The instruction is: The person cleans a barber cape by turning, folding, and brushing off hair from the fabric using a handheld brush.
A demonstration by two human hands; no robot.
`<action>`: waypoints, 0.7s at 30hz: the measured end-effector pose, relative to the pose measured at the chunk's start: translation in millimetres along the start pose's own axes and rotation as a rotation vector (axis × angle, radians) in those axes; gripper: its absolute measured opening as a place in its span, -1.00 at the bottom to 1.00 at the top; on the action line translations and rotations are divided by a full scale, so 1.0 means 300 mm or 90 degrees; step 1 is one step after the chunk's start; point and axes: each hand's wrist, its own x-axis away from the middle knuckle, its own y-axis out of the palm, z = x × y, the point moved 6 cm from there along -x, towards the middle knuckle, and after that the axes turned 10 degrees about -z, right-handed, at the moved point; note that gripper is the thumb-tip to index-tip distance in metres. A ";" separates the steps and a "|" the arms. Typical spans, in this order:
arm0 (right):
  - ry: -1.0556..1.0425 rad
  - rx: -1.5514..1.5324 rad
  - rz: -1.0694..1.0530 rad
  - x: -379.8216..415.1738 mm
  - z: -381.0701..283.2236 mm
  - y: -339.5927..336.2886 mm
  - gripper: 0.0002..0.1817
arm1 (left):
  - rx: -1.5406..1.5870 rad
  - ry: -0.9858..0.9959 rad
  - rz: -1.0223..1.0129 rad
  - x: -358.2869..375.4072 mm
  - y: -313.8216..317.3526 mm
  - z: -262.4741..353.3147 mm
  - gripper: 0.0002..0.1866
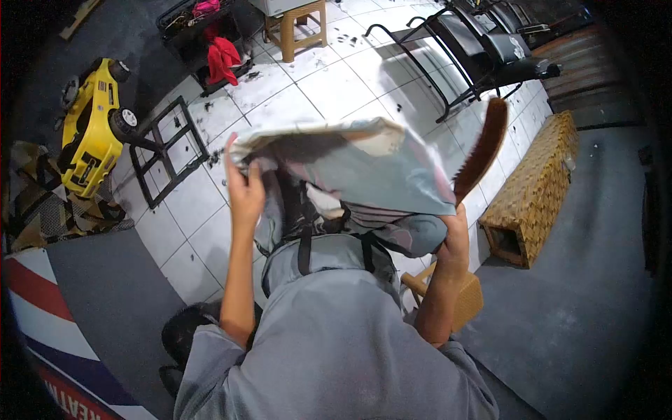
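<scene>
A pale blue-grey patterned cloth (357,157) with pink and cream patches is stretched between my two hands in front of my lap. My left hand (246,192) grips its left edge, thumb up on the fabric. At the opposite corner, my right hand (456,234) is closed on the cloth and also around the lower end of a brown long-bristled brush (483,150), which points upward. How the fingers share the two is partly hidden. Beneath the cloth, dark straps and a striped fabric show around my waist.
A yellow toy car (91,129) stands at left near a black metal frame (168,150). Black chairs (455,49) are at upper right, with a long woven box (532,192) below them. A wicker-look stool (465,301) is beside my right arm. Dark tufts dot the white tiles (329,84).
</scene>
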 end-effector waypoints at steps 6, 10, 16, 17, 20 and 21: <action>-0.117 0.006 -0.017 0.062 -0.203 0.197 -0.46 | -0.407 0.013 -0.116 0.074 0.238 -0.126 0.26; -0.115 -0.047 -0.070 0.106 -0.223 0.229 -0.48 | -0.547 0.007 -0.052 0.043 0.292 -0.256 0.30; -0.124 0.065 0.048 0.129 -0.268 0.151 -0.57 | -0.508 0.027 -0.080 0.006 0.345 -0.208 0.10; -0.133 0.095 0.032 0.129 -0.279 0.130 -0.58 | -0.490 0.053 -0.048 0.003 0.352 -0.202 0.08; -0.057 0.126 0.102 0.121 -0.269 0.108 -0.56 | -0.491 0.115 -0.003 0.002 0.389 -0.266 -0.01; -0.025 0.120 0.146 0.129 -0.260 0.097 -0.55 | -0.468 0.045 -0.014 -0.004 0.392 -0.312 -0.14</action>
